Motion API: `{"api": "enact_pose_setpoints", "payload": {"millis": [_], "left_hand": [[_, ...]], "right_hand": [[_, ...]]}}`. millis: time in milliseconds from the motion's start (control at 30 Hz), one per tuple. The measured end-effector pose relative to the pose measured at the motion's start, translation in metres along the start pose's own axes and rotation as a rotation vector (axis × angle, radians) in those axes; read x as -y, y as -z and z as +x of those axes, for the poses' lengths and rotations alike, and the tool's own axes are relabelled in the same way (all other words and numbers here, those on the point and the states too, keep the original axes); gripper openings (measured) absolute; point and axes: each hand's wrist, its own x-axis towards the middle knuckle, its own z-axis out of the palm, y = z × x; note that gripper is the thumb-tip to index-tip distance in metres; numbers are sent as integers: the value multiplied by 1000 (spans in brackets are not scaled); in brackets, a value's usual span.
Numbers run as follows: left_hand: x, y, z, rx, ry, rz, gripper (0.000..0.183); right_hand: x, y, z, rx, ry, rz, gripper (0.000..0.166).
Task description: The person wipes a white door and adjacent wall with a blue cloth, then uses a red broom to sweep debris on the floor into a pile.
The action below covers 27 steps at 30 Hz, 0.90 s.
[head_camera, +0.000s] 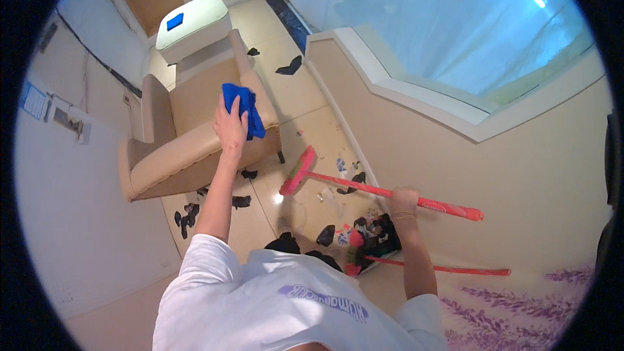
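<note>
My left hand (231,126) grips a folded blue cloth (248,113) over the beige armchair (195,102). Whether the cloth touches the upholstery I cannot tell. Around the red handle of a broom (360,186), near its end, my right hand (404,200) is closed. The broom's pink-and-green bristle head (297,170) is at the tiled floor (302,214), between the armchair and the low wall. Black scraps (353,184) and bits of litter (331,200) lie near it.
Close by my feet is a heap of mixed rubbish (375,234), with a second red-handled broom (463,270) beside it. More black scraps (186,218) lie left of me. A white ottoman (195,24) bearing a blue item (175,21) stands beyond the armchair. A window ledge (429,95) runs along the right.
</note>
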Motion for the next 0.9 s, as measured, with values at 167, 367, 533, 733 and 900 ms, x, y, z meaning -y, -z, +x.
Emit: {"api": "enact_pose_setpoints", "payload": {"millis": [167,367,533,733,900], "left_hand": [[45,-37,-13,151,-83,182,49],[6,3,-19,56,-222,-126,50],[-14,-22,-121,567,-305,-636,40],[-55,-26,-210,902,-315,-806,51],[-72,-43,-215,931,-342,-685,54]], "right_hand": [[50,32,16,-44,1,-106,13],[85,19,21,-142,10,-141,14],[124,53,35,131,94,-53,16],[167,-7,33,172,28,-25,16],[162,-50,11,117,24,185,18]]}}
